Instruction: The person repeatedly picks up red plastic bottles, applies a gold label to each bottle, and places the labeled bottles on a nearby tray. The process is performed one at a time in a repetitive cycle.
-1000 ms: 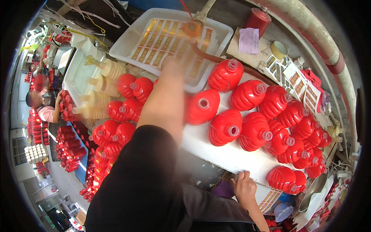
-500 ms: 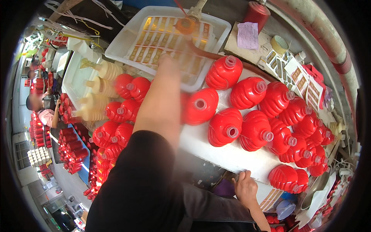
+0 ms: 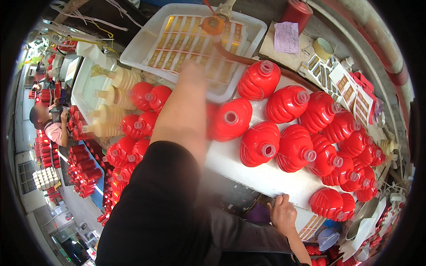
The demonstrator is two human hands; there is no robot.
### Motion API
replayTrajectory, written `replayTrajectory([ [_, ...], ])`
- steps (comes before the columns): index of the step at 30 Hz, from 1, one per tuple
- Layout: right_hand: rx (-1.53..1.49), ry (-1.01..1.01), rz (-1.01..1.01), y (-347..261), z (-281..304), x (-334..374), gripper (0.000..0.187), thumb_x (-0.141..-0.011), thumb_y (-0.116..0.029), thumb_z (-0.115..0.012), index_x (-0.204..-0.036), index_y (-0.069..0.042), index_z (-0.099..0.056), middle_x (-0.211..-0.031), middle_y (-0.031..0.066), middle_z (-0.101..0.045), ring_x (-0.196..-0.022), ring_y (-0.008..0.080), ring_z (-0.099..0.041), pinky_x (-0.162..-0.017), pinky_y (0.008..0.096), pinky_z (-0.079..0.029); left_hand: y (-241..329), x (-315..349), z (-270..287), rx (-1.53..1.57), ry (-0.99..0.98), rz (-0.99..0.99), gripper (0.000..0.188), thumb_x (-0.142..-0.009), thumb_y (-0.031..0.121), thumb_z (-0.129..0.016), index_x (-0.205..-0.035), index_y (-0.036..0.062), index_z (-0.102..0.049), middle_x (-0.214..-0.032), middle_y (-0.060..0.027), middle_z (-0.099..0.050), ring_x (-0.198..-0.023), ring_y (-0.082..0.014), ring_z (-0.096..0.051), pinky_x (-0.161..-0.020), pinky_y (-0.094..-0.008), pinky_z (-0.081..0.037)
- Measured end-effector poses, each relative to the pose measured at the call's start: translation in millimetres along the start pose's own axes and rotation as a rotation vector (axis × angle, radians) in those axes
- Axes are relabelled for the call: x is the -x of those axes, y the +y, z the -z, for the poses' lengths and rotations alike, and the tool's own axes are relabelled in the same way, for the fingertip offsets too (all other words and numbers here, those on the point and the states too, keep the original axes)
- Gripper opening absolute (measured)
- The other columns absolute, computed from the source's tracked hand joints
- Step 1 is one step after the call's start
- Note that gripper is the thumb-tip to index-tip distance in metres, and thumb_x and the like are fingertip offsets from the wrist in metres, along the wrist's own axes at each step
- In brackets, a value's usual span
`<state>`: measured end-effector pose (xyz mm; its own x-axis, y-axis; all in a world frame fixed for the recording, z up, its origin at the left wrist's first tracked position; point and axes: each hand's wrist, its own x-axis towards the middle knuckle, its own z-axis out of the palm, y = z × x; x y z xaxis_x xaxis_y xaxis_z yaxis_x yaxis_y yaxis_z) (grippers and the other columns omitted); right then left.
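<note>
My left arm reaches across to a white plastic tray [image 3: 133,49] of sheets with rows of gold labels [image 3: 179,33]. My left hand [image 3: 191,73] is over the tray's near part, its fingers blurred and hidden. To the right of that arm, several glossy red plastic bottles [image 3: 259,144] with clear, uncapped necks stand or lean on a white tabletop [image 3: 239,177]. At the table's near edge is my right hand [image 3: 283,214], fingers curled; whatever they may hold is hidden. Label strips [image 3: 310,228] lie just beside it.
An orange fitting with a hose [image 3: 213,25] hangs over the tray. Cream ribbed plastic pieces [image 3: 115,97] and more red bottles [image 3: 144,124] sit left of my arm. A tape roll [image 3: 323,48] and label sheets [image 3: 355,95] lie far right. Another person [image 3: 52,126] works at far left.
My left hand stays over the tray with hardly any shift. My right hand remains at the table edge. The whole view has moved slightly, and the distant person's arm has changed position.
</note>
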<state>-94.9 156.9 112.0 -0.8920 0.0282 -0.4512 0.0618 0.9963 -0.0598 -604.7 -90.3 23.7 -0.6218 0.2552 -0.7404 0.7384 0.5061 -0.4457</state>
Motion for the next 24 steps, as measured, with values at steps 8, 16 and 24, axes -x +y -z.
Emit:
replayTrajectory([
  [8, 0.009, -0.020, -0.020, -2.0, 1.7, -0.5, 0.042, -0.090, -0.041, -0.076, -0.093, -0.007, -0.053, -0.093, 0.0115, -0.055, -0.062, 0.0234, -0.066, -0.050, 0.0363, -0.054, -2.7, 10.2, 7.2, 0.016, 0.011, 0.006, 0.036, -0.103, 0.027, -0.058, -0.137, 0.0220, -0.071, -0.140, 0.0011, -0.069, -0.130, -0.0165, -0.064, -0.101, -0.0396, -0.053],
  [16, 0.019, -0.055, -0.040, -1.9, 1.2, -0.3, 0.043, -0.089, -0.042, -0.078, -0.095, -0.007, -0.053, -0.095, 0.0118, -0.056, -0.063, 0.0240, -0.066, -0.052, 0.0368, -0.055, -5.1, -1.2, 15.5, 0.248, -0.036, 0.132, 0.038, -0.099, 0.029, -0.061, -0.134, 0.0212, -0.073, -0.138, -0.0009, -0.070, -0.131, -0.0169, -0.064, -0.106, -0.0379, -0.051],
  [24, -0.010, -0.036, -0.033, -1.6, 0.3, -0.3, 0.044, -0.088, -0.042, -0.078, -0.096, -0.006, -0.053, -0.095, 0.0125, -0.057, -0.065, 0.0251, -0.067, -0.053, 0.0383, -0.056, -5.5, -37.4, -1.2, 0.239, -0.062, 0.190, 0.044, -0.098, 0.036, -0.058, -0.138, 0.0205, -0.070, -0.145, -0.0023, -0.065, -0.136, -0.0187, -0.060, -0.110, -0.0381, -0.048],
])
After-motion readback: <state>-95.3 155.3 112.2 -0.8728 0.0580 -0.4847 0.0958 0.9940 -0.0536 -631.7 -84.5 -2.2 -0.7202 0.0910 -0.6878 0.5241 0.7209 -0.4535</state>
